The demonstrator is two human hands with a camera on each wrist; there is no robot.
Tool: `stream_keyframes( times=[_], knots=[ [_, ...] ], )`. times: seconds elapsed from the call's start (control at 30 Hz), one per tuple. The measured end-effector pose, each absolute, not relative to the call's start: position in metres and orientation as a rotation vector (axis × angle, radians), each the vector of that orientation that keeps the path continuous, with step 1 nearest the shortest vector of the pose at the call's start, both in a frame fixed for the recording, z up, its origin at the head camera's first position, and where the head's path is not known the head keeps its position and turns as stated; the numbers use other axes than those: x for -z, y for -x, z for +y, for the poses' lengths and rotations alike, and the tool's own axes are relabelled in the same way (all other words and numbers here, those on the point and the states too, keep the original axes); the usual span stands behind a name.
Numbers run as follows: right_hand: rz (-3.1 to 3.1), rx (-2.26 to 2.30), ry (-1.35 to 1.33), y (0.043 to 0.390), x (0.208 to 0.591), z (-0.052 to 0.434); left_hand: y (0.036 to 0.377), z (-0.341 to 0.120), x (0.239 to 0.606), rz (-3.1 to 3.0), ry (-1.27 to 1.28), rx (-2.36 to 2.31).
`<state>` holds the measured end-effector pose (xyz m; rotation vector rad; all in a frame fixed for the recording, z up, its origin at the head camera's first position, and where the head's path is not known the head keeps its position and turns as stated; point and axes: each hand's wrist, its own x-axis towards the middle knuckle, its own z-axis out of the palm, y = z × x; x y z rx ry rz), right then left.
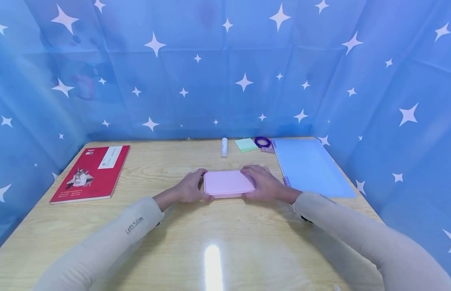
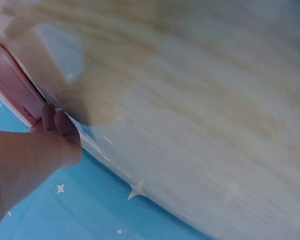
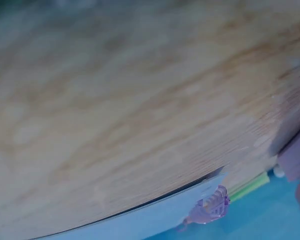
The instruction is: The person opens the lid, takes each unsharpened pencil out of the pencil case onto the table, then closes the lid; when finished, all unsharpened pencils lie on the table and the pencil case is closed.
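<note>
A pink pencil case (image 1: 229, 182), rectangular with rounded corners and a closed top, lies flat at the middle of the wooden table. My left hand (image 1: 190, 187) grips its left end, thumb at the near side and fingers toward the far side. At the opposite end, my right hand (image 1: 261, 184) holds it the same way, some fingers over the top corner. The left wrist view catches the side of the pink case (image 2: 15, 82) with the left hand's fingertips (image 2: 50, 117) against it. Only a corner of the case (image 3: 296, 156) and a bit of finger show in the right wrist view.
A red book (image 1: 92, 173) lies at the left. Behind the case are a white glue stick (image 1: 224, 147), green sticky notes (image 1: 246, 144), a purple tape roll (image 1: 262, 142) and a small purple block (image 1: 267, 150). A blue spiral notebook (image 1: 312, 167) lies right, before a starry blue curtain (image 1: 211, 72).
</note>
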<state>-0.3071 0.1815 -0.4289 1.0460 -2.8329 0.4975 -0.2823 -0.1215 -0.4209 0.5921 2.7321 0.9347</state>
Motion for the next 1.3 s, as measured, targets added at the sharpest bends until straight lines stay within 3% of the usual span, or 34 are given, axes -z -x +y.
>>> stream_keyframes(
  times=[1.3],
  knots=[
    [-2.766,-0.594,-1.130,0.3126,0.4202,0.1778,0.2811,-0.1206,0.4244,2.908,-0.667,-0.714]
  ],
)
